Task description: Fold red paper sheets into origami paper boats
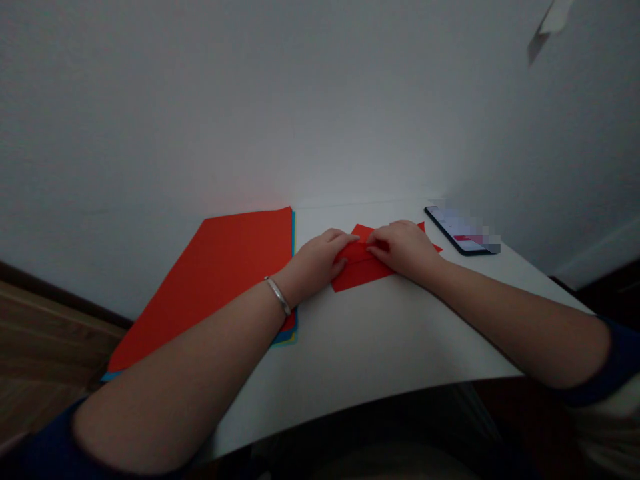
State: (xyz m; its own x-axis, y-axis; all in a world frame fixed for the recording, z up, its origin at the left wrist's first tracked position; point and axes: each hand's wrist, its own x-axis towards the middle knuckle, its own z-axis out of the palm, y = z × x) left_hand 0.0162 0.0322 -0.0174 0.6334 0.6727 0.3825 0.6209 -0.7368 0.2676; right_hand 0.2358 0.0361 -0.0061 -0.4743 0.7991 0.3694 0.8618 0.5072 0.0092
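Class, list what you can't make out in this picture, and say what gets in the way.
All in the head view:
Small red paper: part lies hidden under the right hand.
Stack: the left forearm covers part.
Phone: screen text too small and pixelated.
Pale scrap: cut off by the top edge.

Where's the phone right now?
In the head view, the phone lies screen up toward the right end of the white table, just right of the right hand and the small red paper.
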